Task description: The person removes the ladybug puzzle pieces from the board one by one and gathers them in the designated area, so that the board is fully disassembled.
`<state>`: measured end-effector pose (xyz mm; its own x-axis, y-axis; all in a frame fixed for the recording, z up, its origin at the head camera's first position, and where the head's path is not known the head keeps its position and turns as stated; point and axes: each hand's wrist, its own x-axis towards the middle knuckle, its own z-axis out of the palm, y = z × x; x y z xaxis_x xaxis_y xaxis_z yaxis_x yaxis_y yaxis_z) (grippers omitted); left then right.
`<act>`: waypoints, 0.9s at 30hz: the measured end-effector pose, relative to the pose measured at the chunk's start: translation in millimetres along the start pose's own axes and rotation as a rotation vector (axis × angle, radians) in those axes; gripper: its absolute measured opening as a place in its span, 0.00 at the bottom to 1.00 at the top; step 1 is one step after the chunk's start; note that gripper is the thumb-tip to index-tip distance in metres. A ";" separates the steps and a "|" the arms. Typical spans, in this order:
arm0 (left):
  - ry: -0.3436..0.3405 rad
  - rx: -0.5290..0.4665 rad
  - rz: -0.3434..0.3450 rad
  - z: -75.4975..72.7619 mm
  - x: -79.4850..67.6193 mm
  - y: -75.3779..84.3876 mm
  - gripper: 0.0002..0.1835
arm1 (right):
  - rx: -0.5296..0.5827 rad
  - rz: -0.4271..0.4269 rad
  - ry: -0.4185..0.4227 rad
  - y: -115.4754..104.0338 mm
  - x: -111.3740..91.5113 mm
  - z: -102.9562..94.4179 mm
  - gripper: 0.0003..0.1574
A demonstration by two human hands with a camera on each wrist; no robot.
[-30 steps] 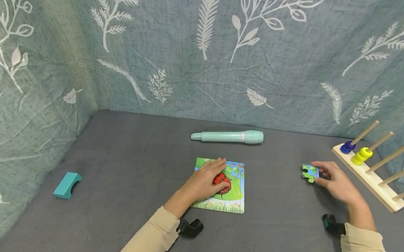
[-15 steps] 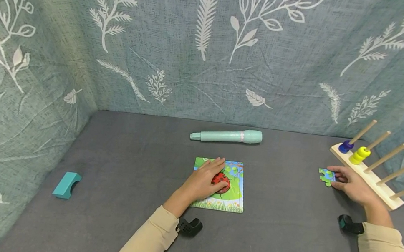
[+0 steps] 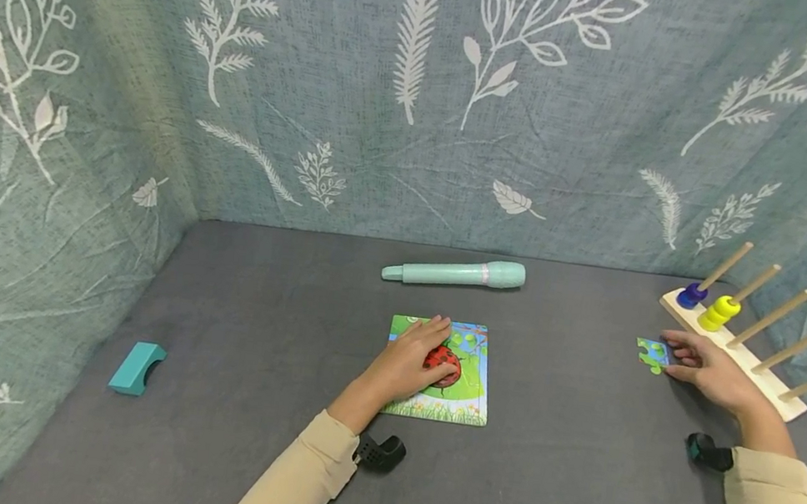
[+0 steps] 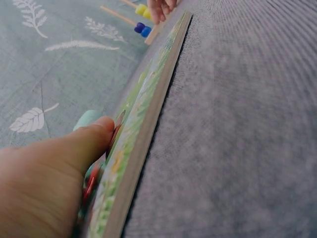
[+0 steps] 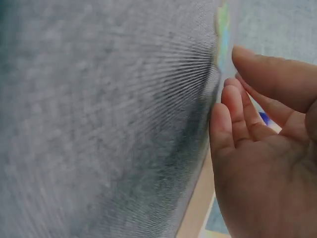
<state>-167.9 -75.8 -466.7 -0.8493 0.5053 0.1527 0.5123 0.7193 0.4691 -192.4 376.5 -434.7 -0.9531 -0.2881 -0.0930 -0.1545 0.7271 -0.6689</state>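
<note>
While my left hand (image 3: 405, 366) rests on a square puzzle board (image 3: 438, 411) printed with a red ladybird, its fingers stretch toward one o'clock, the thumb spread apart. The board sits square to me, printed grass at six o'clock; the left wrist view alone shows its side edge, low over the dark grey cloth surface (image 3: 534, 478). Well apart, at its nine o'clock, lies a teal block (image 3: 133, 368) with a curved cutout. At three o'clock, across a broad stretch of cloth, lies a small blue-and-green puzzle piece (image 3: 654, 353), knob toward six o'clock, notch at nine, with no clear long axis. Beside it my right hand (image 3: 716, 377) has thumb and fingers parted, as the right wrist view shows; whether the thumb tip touches, I cannot tell. Close behind my knuckles, a pale wooden peg rack (image 3: 747, 363) with blue rings (image 3: 692, 296) and yellow rings (image 3: 719, 313) slants from ten to four. Farthest, at twelve, a mint-green microphone (image 3: 452, 273) lies, thick end toward three, before a grey-green leaf-printed curtain (image 3: 350, 69).
</note>
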 end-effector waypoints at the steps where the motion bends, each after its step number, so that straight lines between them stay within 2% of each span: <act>1: 0.005 -0.002 0.000 0.6 0.0 0.1 0.33 | 0.001 0.012 0.001 -1.8 -1.2 -0.6 0.35; 7: 0.081 -0.013 0.017 2.1 -0.8 0.4 0.32 | 0.077 0.096 -0.015 -25.8 -4.2 2.8 0.42; 13: 0.152 -0.032 0.019 -2.3 -4.2 -6.6 0.32 | 0.125 0.006 -0.015 -63.4 5.6 25.0 0.38; 15: 0.147 -0.036 0.007 -6.1 -8.5 -12.2 0.33 | 0.155 -0.033 -0.025 -77.1 12.9 40.8 0.37; 20: 0.086 -0.045 -0.022 -12.7 -20.8 -23.8 0.35 | 0.241 -0.124 -0.062 -111.6 30.5 80.5 0.35; 27: 0.036 -0.046 -0.007 -14.4 -26.4 -26.4 0.36 | 0.290 -0.205 -0.107 -154.1 56.1 124.7 0.34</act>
<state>-160.9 -115.0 -470.6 -0.8576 0.4817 0.1802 0.5002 0.6997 0.5101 -189.7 170.6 -428.8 -0.8750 -0.4841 -0.0020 -0.2441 0.4448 -0.8617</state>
